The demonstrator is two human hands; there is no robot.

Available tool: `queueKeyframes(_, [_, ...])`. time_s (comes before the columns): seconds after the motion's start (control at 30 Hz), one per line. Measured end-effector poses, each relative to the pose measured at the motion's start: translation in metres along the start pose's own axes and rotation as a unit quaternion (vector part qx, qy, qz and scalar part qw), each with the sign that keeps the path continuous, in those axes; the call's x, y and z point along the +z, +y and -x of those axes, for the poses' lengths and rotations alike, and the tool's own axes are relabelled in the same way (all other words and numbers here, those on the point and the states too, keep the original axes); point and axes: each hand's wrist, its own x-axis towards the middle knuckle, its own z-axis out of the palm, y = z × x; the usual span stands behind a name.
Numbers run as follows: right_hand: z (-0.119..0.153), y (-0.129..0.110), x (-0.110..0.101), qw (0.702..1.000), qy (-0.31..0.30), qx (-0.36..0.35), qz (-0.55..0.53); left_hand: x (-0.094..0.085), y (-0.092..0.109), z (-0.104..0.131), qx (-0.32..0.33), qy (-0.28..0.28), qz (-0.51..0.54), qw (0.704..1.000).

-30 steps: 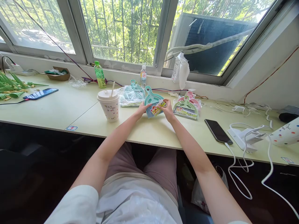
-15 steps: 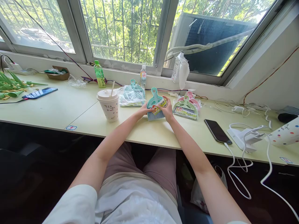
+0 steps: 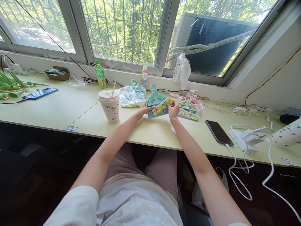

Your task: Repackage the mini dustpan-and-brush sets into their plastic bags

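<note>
Two hands are on one teal plastic dustpan-and-brush set with a looped handle [image 3: 155, 98], which we find between the fingers, handle pointing away from us. Our left hand [image 3: 142, 110] is clamped on its near left edge, thumb laid across the front. Our right hand [image 3: 173, 110] pinches the right end of a yellow-green printed strip label [image 3: 162, 106], which slants across the grey-blue bristles [image 3: 151, 115]. Whether the right fingertips also grip the set behind the label, we cannot tell; nor whether its lower edge touches the pale yellow tabletop [image 3: 150, 135] beneath the fingers.

Progress, as we judge it: partway. We see no clear film around the held set, so unwrapping looks done for this one. The label has not come apart from it; its slant suggests a loose fit, though any fastening is hidden.

Untouched: beyond the left fingers, a teal plastic set under crumpled clear film [image 3: 135, 94]; just right of the right fingers, a pale green plastic set with a similar label [image 3: 188, 110], overlapping a pink plastic set [image 3: 193, 101]. Clear film shows around this pair as well.
</note>
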Motion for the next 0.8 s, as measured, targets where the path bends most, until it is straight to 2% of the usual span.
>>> queueKeyframes(0.1, [0.004, -0.004, 0.000, 0.996, 0.062, 0.019, 0.062, 0.000, 0.000, -0.001, 0.012, 0.005, 0.004, 1.000])
queueKeyframes(0.13, [0.006, -0.006, 0.001, 0.996, 0.062, 0.022, 0.059, 0.000, 0.000, -0.001, 0.013, 0.007, 0.006, 1.000])
queueKeyframes(0.3, [0.013, -0.013, 0.003, 1.000, 0.012, 0.007, -0.013, 0.000, 0.001, 0.000, 0.016, 0.017, 0.015, 1.000])
queueKeyframes(0.43, [0.017, -0.015, 0.004, 0.998, 0.000, -0.037, 0.046, -0.001, 0.002, 0.001, 0.016, 0.025, 0.019, 0.999])
queueKeyframes(0.57, [0.018, -0.017, 0.003, 0.993, -0.015, -0.051, 0.107, -0.002, 0.002, 0.000, 0.004, 0.040, 0.027, 0.999])
queueKeyframes(0.8, [0.017, -0.017, 0.001, 0.992, -0.021, -0.051, 0.115, -0.004, 0.002, -0.005, -0.015, 0.088, 0.067, 0.994])
